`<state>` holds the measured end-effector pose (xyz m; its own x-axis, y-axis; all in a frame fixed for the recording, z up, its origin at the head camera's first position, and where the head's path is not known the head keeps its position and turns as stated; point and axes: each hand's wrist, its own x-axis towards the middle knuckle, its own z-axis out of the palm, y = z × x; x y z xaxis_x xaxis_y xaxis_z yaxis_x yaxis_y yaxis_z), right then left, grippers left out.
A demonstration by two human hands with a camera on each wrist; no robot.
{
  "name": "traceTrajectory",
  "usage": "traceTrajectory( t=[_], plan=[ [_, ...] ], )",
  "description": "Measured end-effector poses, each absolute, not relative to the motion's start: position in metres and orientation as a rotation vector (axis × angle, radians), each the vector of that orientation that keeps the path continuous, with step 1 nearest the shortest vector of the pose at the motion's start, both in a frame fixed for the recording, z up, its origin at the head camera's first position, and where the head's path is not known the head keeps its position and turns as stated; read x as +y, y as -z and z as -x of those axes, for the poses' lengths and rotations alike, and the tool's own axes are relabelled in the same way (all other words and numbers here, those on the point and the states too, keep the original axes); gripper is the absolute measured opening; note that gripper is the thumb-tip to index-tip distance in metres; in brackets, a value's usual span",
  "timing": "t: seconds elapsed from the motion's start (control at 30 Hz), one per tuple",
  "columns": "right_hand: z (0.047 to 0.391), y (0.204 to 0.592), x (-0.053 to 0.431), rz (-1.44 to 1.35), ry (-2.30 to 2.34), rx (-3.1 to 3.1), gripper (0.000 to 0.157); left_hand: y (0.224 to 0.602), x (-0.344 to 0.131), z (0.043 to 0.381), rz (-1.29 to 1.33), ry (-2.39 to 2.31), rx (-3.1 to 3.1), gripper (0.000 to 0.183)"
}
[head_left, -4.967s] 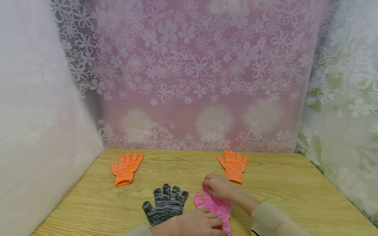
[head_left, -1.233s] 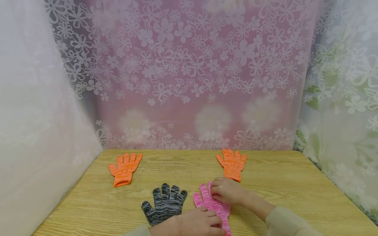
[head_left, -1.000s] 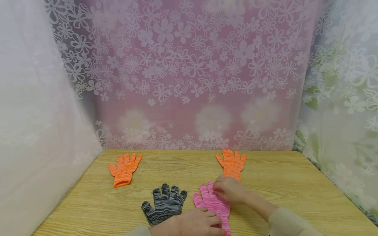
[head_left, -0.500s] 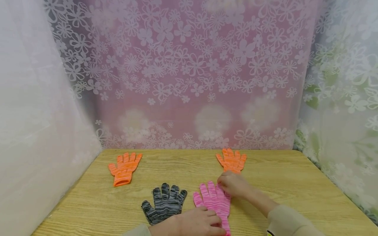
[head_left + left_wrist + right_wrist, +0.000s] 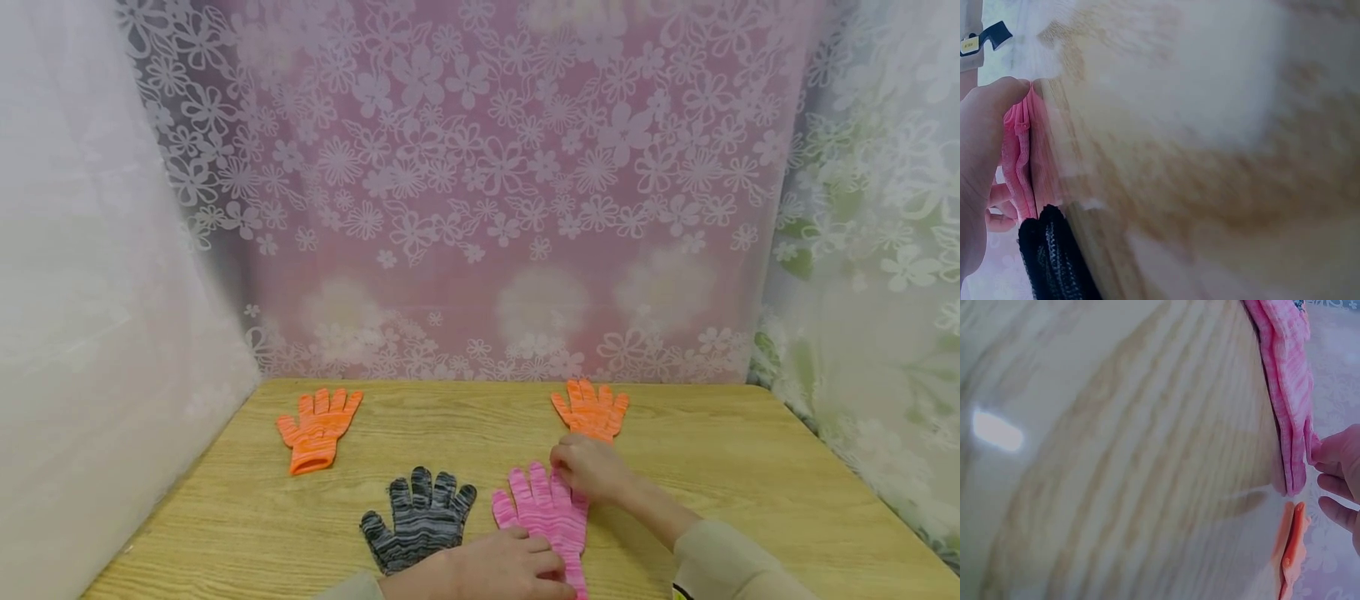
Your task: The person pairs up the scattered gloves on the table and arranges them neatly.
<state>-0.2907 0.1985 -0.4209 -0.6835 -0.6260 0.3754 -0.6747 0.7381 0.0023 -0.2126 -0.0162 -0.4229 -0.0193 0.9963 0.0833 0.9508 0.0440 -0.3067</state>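
A pink knitted glove point(image 5: 557, 517) lies on the wooden table with its fingers pointing away from me. My right hand point(image 5: 594, 468) pinches a finger on the glove's right side; the right wrist view has thumb and fingertips at the pink glove's point(image 5: 1285, 387) fingertip. Across the cuff end lies my left hand point(image 5: 504, 567), its bent fingers holding the glove down and hiding part of it. In the left wrist view, the pink fabric point(image 5: 1017, 156) shows between that thumb and fingers. A dark grey striped glove point(image 5: 423, 521) sits just left, partly covered by the left hand.
Two orange gloves lie farther back, one orange glove point(image 5: 318, 429) at left and another orange glove point(image 5: 592, 410) at right, just beyond my right hand, which covers its cuff. Pale sheeting point(image 5: 112, 333) borders the table's left; a floral curtain point(image 5: 495, 208) hangs behind.
Over these seconds my right hand has shifted rightward along the pink glove's fingers, from a left one to a right-side one. Those fingers now look more spread. My left hand stays put.
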Motion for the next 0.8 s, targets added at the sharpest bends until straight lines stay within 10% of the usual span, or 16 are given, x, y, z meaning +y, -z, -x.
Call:
traceTrajectory(
  t=[0.8],
  plan=[
    [0.285,0.416,0.212,-1.075,-0.156,-2.611,0.003,0.425,-0.016,0.216,2.018,-0.251,-2.103,0.036]
  ],
)
